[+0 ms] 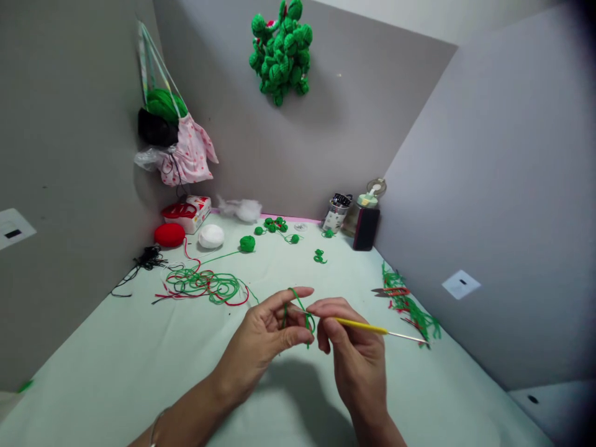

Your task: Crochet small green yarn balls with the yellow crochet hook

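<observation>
My left hand (267, 332) is raised over the pale green table (116, 360), with a strand of green yarn (298, 307) looped over its forefinger and pinched against the thumb. My right hand (351, 347) is closed on a yellow-handled crochet hook (372, 329). The hook's metal shaft points right, and its handle end meets the yarn between my two hands. The yarn trails back towards a tangle of green and red yarn (205, 285) on the table.
A red yarn ball (170, 234), a white ball (211, 236) and a green ball (247, 243) lie at the back. Small green crocheted pieces (274, 225), scissors (388, 290), yarn scraps (414, 310), a jar (336, 213) and a dark phone (365, 228) surround them. Green crocheted balls (282, 49) hang on the wall.
</observation>
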A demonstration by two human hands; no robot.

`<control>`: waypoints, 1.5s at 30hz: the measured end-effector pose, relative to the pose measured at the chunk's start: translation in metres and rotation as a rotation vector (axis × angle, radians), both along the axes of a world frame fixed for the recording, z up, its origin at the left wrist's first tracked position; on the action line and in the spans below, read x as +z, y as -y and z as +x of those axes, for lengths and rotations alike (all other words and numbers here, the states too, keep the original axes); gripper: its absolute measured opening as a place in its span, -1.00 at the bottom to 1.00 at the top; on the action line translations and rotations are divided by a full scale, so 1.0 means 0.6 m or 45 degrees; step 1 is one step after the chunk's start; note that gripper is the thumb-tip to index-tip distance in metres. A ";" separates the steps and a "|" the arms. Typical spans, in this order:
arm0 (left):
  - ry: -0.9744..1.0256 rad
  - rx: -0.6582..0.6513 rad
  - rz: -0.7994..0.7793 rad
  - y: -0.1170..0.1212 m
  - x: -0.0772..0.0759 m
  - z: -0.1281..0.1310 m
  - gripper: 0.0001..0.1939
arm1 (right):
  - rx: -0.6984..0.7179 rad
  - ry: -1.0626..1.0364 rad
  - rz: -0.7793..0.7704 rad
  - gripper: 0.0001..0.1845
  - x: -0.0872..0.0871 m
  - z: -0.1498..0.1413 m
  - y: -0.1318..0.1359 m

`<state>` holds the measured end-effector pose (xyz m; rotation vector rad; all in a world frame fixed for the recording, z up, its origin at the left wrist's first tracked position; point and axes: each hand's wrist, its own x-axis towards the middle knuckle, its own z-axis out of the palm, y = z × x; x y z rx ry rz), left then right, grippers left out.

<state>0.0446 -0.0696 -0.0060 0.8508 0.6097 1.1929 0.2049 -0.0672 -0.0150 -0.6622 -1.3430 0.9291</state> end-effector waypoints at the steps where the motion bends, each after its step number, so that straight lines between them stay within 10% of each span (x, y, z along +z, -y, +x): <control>1: 0.005 -0.006 -0.008 0.000 0.000 0.001 -0.46 | 0.007 -0.007 -0.020 -0.81 -0.003 0.001 -0.001; 16: -0.154 -0.102 0.058 0.007 -0.003 0.002 -0.22 | 0.059 -0.081 -0.118 -0.84 -0.015 0.008 -0.003; 25: -0.204 0.046 0.056 0.005 0.006 -0.003 -0.63 | 0.015 -0.026 -0.074 -0.83 -0.008 0.002 -0.003; 36: -0.115 0.193 -0.087 0.018 0.010 0.014 -0.52 | -0.005 0.048 0.008 -0.82 0.002 -0.007 0.004; 45: -0.054 0.297 -0.137 0.030 0.000 0.025 -0.41 | -0.354 0.491 0.397 -0.62 -0.006 -0.011 0.022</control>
